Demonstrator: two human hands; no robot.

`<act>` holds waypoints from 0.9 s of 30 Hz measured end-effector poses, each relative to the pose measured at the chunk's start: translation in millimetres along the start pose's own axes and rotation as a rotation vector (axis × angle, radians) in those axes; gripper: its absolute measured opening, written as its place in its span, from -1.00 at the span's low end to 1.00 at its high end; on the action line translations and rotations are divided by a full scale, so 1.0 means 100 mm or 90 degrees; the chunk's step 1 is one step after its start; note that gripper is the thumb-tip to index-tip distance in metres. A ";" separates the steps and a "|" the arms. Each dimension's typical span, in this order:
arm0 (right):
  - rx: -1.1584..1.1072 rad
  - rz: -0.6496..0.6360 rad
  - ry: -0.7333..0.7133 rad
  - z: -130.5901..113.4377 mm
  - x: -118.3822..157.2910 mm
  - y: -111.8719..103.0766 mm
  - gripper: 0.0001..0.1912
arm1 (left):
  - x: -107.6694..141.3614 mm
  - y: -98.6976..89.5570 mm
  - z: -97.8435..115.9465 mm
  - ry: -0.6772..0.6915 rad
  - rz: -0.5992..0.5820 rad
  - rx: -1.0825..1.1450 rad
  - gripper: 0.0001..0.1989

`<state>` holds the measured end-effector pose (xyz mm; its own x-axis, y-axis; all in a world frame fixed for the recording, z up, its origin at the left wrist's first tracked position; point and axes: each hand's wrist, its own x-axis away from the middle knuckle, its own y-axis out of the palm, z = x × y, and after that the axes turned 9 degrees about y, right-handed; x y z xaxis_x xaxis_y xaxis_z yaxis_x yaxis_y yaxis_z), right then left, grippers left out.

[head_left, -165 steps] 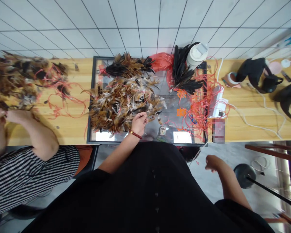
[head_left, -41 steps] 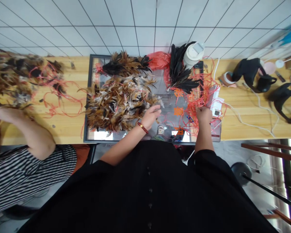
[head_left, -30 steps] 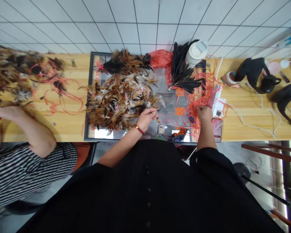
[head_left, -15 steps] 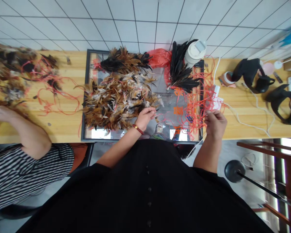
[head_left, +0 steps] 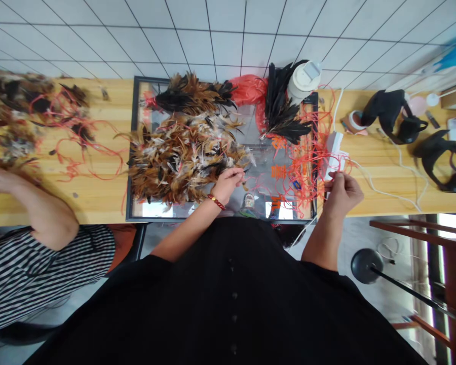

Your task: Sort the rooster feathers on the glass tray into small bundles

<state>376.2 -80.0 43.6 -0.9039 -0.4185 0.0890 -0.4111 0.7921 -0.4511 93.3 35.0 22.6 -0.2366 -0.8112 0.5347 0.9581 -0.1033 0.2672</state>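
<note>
My left hand (head_left: 229,185), with a beaded bracelet (head_left: 216,202) at the wrist, is closed in a pinch at the right edge of a heap of brown and white feathers (head_left: 178,157). What its fingertips hold is too small to make out. My right hand (head_left: 342,192) is closed at the right edge of the black-framed glass panel (head_left: 266,152), beside a tangle of red string (head_left: 307,172). Its fingertips are pinched near red strands, and their contents cannot be made out. Thin red strands lie on the glass between both hands.
Black feathers (head_left: 279,109), a red plastic bag (head_left: 247,88) and a white lidded container (head_left: 304,81) stand at the back. Black straps (head_left: 387,114) and white cables lie on the right. At the left, a person's arm (head_left: 41,203) reaches over more feathers (head_left: 15,106).
My right hand has moved slightly right, away from the string tangle, and its wrist has turned. My left hand has stayed nearly in place.
</note>
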 end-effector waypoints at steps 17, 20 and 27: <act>0.225 -0.341 -0.173 0.10 0.77 0.25 -0.73 | 0.00 0.44 -0.15 -0.206 -0.135 0.138 -0.87; 0.126 -0.159 -0.066 0.17 0.51 0.03 -0.70 | -0.02 0.39 -0.10 -0.218 -0.105 0.166 -0.89; -0.217 -0.174 0.169 0.06 0.26 -0.10 -0.73 | -0.03 0.51 -0.05 -0.254 -0.134 0.148 -0.82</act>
<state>357.7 -101.2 45.5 -0.7380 -0.5386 0.4066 -0.6123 0.7877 -0.0679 143.5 28.8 30.4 -0.5071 -0.4993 0.7026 0.8327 -0.0734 0.5488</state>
